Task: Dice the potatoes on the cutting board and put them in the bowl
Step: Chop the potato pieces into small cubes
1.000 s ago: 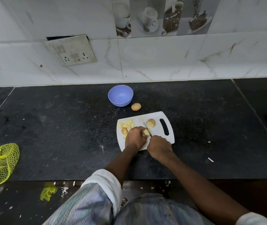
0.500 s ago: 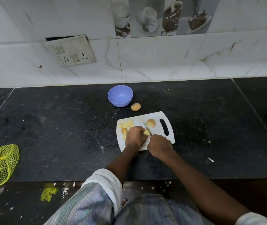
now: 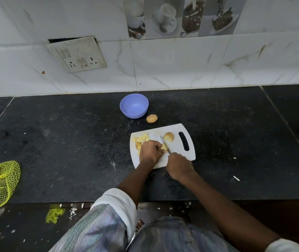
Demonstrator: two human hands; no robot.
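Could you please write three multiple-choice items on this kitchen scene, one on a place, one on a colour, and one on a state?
1. Where does the whole potato lie?
A. In the bowl
B. On the counter beside the bowl
C. On the cutting board

2. What colour is the bowl?
A. Blue-violet
B. Yellow
C. White

3. What is the right hand doing?
A. Resting open on the counter
B. Lifting the bowl
C. Gripping the knife

Answers:
1 B: it sits on the black counter between the bowl and the cutting board.
2 A: its rim and inside are blue-violet.
3 C: its fingers curl round the handle while the left hand holds a potato piece.
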